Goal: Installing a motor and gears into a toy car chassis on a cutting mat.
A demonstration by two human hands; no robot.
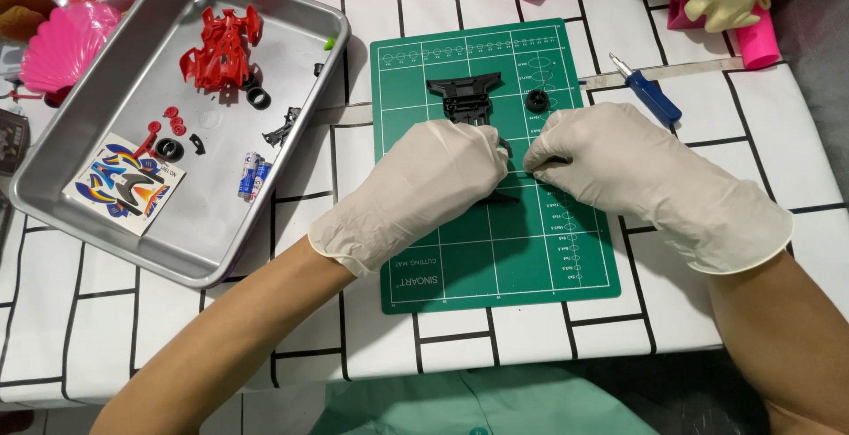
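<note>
Both my hands wear white gloves and meet over a green cutting mat (522, 249). My left hand (424, 187) and my right hand (619, 165) pinch a small black part between their fingertips; most of it is hidden. Just beyond the fingers a black plastic chassis piece (464, 97) lies on the mat, with a small black tyre (536, 99) to its right.
A metal tray (203, 240) at the left holds a red toy car body (221, 46), small red wheels, black tyres, two batteries (252, 176) and a sticker sheet (124, 183). A blue-handled screwdriver (648, 92) lies right of the mat. Pink toys line the far edge.
</note>
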